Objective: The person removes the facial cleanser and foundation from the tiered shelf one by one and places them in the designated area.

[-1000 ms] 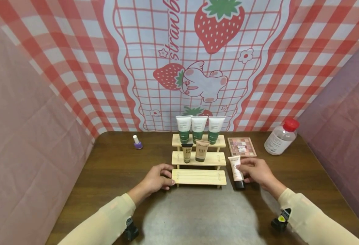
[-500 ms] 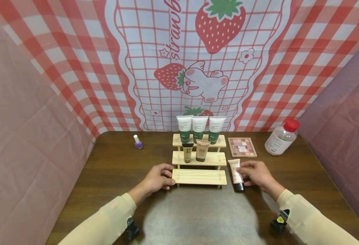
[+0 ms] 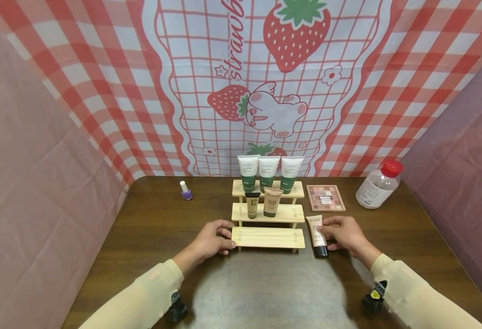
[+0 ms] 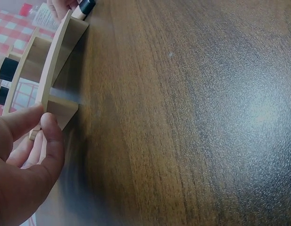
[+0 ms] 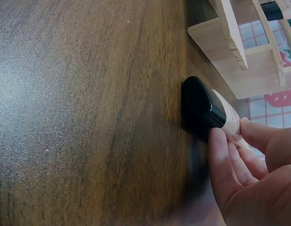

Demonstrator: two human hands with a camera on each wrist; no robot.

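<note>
Left hand [image 3: 211,240] pinched wooden rack [image 3: 268,237], right hand [image 3: 345,234] black-capped tube [image 3: 316,237], both grips narrow; left-hand tug risked toppling white-green tubes [image 3: 268,171] beyond.

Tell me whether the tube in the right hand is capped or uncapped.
Capped: the pale tube has a black cap covering its near end.
</note>
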